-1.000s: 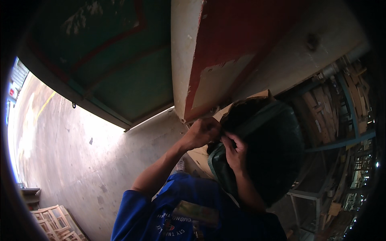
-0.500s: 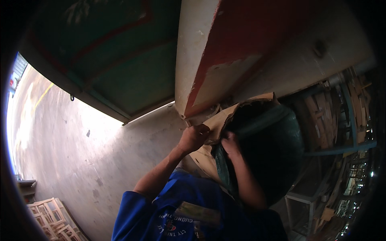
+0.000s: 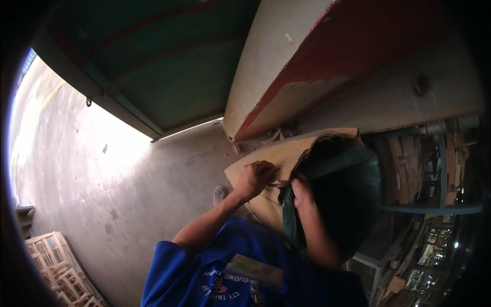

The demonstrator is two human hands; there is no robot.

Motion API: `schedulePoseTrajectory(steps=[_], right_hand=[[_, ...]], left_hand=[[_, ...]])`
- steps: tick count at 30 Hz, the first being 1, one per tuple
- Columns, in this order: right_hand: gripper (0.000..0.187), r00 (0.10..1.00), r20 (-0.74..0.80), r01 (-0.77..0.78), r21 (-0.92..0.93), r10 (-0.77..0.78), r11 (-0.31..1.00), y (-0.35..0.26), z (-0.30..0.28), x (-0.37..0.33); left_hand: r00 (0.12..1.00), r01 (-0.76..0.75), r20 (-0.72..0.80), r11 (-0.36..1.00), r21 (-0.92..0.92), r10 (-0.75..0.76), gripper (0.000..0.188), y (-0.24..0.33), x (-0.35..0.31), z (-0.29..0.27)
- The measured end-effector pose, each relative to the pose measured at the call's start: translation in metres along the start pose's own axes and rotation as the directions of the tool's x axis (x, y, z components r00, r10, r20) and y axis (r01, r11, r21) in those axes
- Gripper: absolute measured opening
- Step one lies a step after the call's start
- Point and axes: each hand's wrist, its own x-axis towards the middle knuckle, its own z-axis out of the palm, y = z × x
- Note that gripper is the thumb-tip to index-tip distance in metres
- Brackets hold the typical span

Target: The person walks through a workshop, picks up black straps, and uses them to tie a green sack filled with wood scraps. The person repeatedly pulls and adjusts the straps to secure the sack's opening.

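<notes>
Two-handed, working at a torn sheet of brown cardboard [image 3: 280, 153], near the middle of the view and along the left side of a big rounded mass of dark green sheeting [image 3: 348, 189]. Holding the left hand [image 3: 254, 179] at the cardboard, bending the fingers inward and gathering the tips close together beside a crease; being unable to tell a real pinch from a mere touch. Placing the right hand [image 3: 302, 191] just beside, to the right, at the ragged edge between cardboard and sheeting. Curling the fingers there too (in rather heavy shadow), and again being unable to tell anything certain about a grip.

Wearing a blue shirt [image 3: 169, 276] with white print, plus a badge [image 3: 255, 271] across the chest. Showing one pale shoe [image 3: 220, 195] on the grey concrete floor [image 3: 158, 194], left of the cardboard.

Facing, beyond the cardboard, a cream-and-red painted panel [image 3: 276, 61], and to the left of that a dark green panel [image 3: 179, 77] with reddish lines. Seeing timber strips [image 3: 452, 174] at the right, near a blue metal bar [image 3: 434, 210]. Seeing light wooden frames [image 3: 56, 266] at the lower left, and bright light falling across the floor above them.
</notes>
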Motion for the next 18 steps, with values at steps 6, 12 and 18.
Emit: schedulePoseTrajectory(steps=[6,12,18], right_hand=[[0.027,0.985,0.058,-0.160,-0.042,0.162,0.986,-0.021,0.022,-0.007],[0.029,0.962,0.097,-0.266,0.117,0.256,0.957,-0.028,0.042,-0.019],[0.027,0.956,0.180,-0.246,0.061,0.232,0.967,-0.004,0.009,0.003]], left_hand=[[0.999,-0.012,-0.050,0.999,-0.044,0.010,0.019,-0.011,-0.002,0.003],[0.996,-0.005,-0.093,0.999,-0.032,0.002,0.017,-0.016,-0.004,0.007],[0.998,-0.042,-0.055,0.996,-0.080,0.038,0.017,-0.014,0.001,0.008]])
